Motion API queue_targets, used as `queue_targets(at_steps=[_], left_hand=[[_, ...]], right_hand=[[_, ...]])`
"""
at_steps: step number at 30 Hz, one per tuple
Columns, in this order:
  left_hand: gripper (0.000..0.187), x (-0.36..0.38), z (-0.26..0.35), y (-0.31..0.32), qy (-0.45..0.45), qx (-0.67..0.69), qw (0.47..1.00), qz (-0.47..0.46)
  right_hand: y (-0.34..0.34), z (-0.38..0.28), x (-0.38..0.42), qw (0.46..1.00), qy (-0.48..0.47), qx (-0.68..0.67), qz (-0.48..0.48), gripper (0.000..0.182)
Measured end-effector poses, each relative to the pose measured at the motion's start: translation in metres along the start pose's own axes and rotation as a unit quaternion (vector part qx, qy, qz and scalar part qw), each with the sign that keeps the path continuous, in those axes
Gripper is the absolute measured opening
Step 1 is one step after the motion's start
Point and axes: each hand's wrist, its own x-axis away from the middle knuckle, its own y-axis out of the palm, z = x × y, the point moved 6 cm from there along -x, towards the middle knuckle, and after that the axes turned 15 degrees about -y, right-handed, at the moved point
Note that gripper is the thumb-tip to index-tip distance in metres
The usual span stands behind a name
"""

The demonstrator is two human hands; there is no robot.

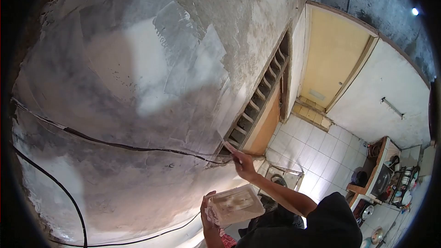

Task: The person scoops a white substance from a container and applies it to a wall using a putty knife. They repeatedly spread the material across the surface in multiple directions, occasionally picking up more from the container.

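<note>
My right hand (pixel 242 164) is closed round the handle of a putty knife (pixel 228 145), whose thin blade points up and left near the wall by the lower end of the slatted vent. Held in my left hand (pixel 208 211) is a pale rectangular tub (pixel 235 205), its open top facing the camera and whitish paste smeared inside. Grey and white patches of plaster cover the wall (pixel 183 105) before me. The tub is below the putty knife, apart from it.
A dark cable (pixel 124 146) runs across the wall, and another (pixel 59 183) curves at the lower left. The slatted vent (pixel 261 93) slants beside a yellow door (pixel 334 50). White floor tiles (pixel 317 151) and a kitchen counter (pixel 374 167) lie at the right.
</note>
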Motion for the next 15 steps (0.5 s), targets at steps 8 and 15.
queue_targets(at_steps=[8,15], left_hand=[[0.059,-0.007,-0.003,0.001,0.014,-0.02,0.999,-0.029],[0.057,0.003,0.009,0.016,0.005,-0.028,0.999,-0.027]], right_hand=[[-0.052,0.048,-0.052,0.968,0.002,-0.118,0.222,0.031],[-0.028,0.041,-0.07,0.974,-0.009,0.102,0.2,0.047]])
